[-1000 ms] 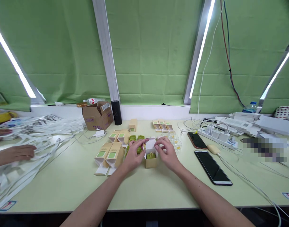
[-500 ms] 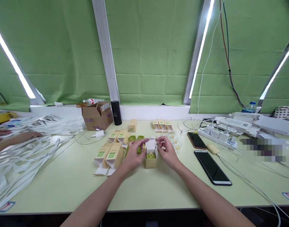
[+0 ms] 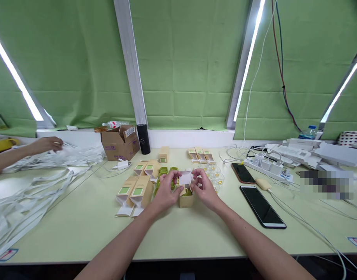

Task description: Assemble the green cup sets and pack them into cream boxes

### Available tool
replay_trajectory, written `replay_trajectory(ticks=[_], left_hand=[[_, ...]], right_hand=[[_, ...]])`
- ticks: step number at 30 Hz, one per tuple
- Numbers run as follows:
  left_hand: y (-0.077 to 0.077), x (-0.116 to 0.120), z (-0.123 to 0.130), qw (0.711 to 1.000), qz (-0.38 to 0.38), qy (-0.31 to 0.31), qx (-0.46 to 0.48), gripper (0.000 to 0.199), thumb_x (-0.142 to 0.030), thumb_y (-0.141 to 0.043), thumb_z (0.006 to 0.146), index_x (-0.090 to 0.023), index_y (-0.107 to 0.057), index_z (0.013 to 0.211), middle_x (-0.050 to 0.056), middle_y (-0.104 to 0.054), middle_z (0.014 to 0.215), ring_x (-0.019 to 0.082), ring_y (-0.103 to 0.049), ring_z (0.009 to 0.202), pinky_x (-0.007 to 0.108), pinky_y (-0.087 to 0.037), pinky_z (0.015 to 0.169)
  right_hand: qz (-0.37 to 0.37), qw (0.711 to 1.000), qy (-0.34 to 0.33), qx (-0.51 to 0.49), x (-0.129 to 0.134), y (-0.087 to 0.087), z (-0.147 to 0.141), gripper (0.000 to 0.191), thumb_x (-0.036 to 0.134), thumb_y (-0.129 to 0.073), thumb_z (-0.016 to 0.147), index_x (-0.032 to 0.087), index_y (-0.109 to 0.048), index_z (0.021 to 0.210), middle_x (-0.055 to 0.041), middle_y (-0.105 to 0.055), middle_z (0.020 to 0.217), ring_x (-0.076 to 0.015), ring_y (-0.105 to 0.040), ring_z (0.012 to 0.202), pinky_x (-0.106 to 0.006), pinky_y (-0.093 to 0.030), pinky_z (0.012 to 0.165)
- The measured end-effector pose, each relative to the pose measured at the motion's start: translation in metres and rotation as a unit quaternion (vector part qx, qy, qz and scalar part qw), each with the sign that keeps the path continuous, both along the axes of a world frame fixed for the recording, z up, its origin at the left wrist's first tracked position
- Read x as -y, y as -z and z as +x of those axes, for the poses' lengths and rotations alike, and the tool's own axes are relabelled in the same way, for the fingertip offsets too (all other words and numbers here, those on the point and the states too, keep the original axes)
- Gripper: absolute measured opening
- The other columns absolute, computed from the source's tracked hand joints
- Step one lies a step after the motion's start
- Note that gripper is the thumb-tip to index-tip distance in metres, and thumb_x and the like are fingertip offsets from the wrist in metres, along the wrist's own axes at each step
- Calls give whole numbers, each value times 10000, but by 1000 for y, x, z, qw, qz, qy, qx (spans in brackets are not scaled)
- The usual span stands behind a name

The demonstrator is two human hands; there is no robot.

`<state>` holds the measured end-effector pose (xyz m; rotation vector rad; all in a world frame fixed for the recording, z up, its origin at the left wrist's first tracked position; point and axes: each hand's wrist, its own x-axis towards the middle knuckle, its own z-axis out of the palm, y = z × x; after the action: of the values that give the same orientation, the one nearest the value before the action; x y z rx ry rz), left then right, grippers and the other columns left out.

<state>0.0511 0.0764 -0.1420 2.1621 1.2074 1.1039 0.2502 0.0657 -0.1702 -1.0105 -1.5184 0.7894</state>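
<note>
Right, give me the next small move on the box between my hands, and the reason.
I'd probably press the side flaps flat with both thumbs. The small box is open with the green item inside, the side flaps seem to lean inward, and the white-lined lid stands up behind them. Your left hand and right hand are already at its sides.

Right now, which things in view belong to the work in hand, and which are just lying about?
In the work:
open small box, both hands at its flaps
green piece inside it
green-labelled boxes
loose green pieces
probably the clear pieces

Apparently just lying about:
large phone
smaller phone
black tumbler
brown carton
</note>
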Motion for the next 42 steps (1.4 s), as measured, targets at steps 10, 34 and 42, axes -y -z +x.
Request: replay_trajectory(ticks=[10, 34, 42], left_hand=[[5, -1, 1, 1000, 21, 2, 14, 284, -226, -642, 870, -225, -495, 1113, 41, -576, 976, 247, -488, 985, 395, -417, 897], [0, -1, 2, 996, 72, 51, -24, 94, -138, -537, 810, -222, -564, 843, 34, -682, 885, 220, -577, 855, 431, -381, 936], [1, -2, -2, 994, 89, 58, -23, 119, -121, -527, 803, -219, -578, 850, 23, -681, 894, 216, -590, 859, 414, -373, 936]], right_hand=[[-2, 1000, -11, 20, 5, -1, -4, 426, 270, -616, 850, 278, -453, 1243, -8, -452, 1070, -127, -541, 743, -272, -486, 614], [119, 985, -7, 123, 11, -9, 0, 249, 86, -561, 748, 244, -601, 937, -31, -489, 978, -165, -511, 716, -294, -432, 598], [199, 963, -18, 180, 22, -17, 8, 118, 204, -544, 862, 256, -598, 953, -14, -503, 814, -194, -492, 694, -326, -376, 637]])
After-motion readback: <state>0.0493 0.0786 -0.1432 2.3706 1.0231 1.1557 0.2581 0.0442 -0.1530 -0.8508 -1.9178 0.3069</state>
